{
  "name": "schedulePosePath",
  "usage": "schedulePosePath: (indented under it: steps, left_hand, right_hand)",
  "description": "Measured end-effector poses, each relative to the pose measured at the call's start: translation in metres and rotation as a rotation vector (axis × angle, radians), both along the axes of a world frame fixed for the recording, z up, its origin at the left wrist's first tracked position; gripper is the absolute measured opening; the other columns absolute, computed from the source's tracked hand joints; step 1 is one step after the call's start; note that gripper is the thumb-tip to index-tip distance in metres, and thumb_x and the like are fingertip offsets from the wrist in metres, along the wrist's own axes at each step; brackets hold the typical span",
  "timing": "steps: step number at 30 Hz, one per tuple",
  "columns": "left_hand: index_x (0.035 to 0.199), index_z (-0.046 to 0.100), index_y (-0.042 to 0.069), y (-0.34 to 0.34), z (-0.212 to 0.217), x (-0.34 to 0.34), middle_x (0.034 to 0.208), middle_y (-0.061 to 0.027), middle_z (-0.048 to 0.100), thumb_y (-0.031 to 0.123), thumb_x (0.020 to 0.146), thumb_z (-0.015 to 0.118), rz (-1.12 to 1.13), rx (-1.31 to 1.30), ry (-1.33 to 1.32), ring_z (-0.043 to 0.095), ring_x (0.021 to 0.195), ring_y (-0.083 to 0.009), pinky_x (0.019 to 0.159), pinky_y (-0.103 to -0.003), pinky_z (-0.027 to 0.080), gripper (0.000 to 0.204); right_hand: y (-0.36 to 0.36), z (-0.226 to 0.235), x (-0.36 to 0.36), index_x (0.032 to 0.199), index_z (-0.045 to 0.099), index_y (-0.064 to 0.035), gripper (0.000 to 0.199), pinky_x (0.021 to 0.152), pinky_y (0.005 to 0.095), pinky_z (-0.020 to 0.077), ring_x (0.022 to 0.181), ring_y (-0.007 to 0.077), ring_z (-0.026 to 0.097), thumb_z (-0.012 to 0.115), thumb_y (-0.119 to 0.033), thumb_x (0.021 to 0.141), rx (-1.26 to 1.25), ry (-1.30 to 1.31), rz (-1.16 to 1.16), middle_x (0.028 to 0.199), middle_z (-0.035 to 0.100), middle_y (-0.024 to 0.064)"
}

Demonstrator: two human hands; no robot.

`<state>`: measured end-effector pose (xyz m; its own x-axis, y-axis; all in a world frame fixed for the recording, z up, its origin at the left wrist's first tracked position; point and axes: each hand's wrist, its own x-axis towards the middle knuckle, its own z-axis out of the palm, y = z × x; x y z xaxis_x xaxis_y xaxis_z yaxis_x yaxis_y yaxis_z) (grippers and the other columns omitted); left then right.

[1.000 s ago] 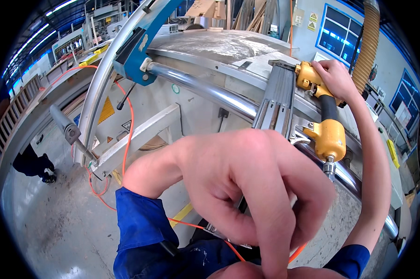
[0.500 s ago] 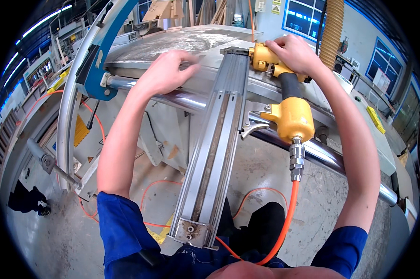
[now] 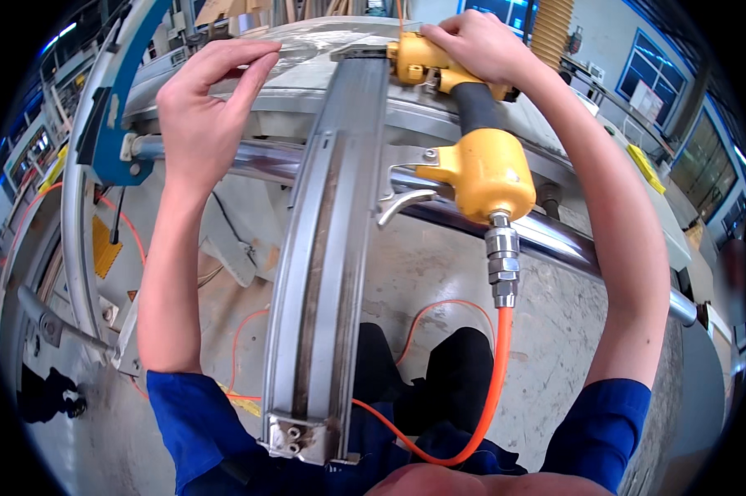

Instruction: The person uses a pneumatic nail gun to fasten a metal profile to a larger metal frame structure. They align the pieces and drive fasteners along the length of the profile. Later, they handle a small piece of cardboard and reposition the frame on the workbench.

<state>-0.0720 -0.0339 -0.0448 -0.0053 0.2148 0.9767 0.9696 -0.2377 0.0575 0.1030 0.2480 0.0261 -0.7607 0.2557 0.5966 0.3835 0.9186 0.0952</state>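
A yellow air nail gun (image 3: 495, 175) with a black grip lies across the view. Its long silver magazine (image 3: 327, 223) slants down toward my body, and an orange air hose (image 3: 503, 355) hangs from the metal coupling. My right hand (image 3: 482, 51) is closed over the yellow head end at the far side. Left of the magazine, my left hand (image 3: 208, 107) is raised and apart from the tool. Its thumb and fingertips come together in a pinch; whatever they hold, if anything, is too small to make out.
Behind the nail gun runs a shiny metal bar (image 3: 257, 161) in front of a worn machine table (image 3: 340, 33). A blue curved machine arm (image 3: 113, 124) stands at the left. Orange hose loops over the concrete floor (image 3: 546, 364). A ribbed yellow duct (image 3: 551, 33) hangs at the back.
My left hand has moved left, away from the magazine, and its thumb and fingers have drawn together. The nail gun and my right hand now appear farther left and higher in view.
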Motion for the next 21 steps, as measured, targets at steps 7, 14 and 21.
schedulePosePath:
  steps: [7,14,21]
  left_hand:
    - [0.105,0.079,0.001,0.017,0.002,0.026,0.097,-0.0101,0.078,0.0,0.089,0.075,0.059,-0.071,0.206,0.073,0.087,-0.0171,0.078,-0.027,0.057,0.017]
    - [0.103,0.078,0.002,0.025,-0.003,0.027,0.094,-0.01,0.078,0.007,0.089,0.077,0.105,-0.223,0.139,0.074,0.084,-0.0169,0.078,-0.029,0.057,0.015]
    - [0.093,0.078,0.004,0.03,0.012,0.038,0.085,-0.008,0.076,0.015,0.087,0.078,0.201,-0.328,0.148,0.07,0.076,-0.0182,0.074,-0.03,0.056,0.013]
  right_hand:
    - [-0.028,0.008,0.005,0.111,0.077,-0.0109,0.055,0.083,0.0441,0.057,0.089,0.0352,0.074,0.048,-0.056,0.1,-0.244,0.001,-0.081,0.093,0.076,0.0212]
    - [-0.027,0.006,0.003,0.108,0.077,-0.0064,0.056,0.084,0.045,0.0561,0.089,0.0389,0.073,0.051,-0.055,0.1,-0.21,-0.006,-0.039,0.094,0.075,0.0222]
    - [-0.033,0.008,0.007,0.101,0.077,-0.0024,0.058,0.082,0.0441,0.0558,0.086,0.0376,0.074,0.052,-0.055,0.099,-0.199,0.008,-0.073,0.085,0.074,0.0234]
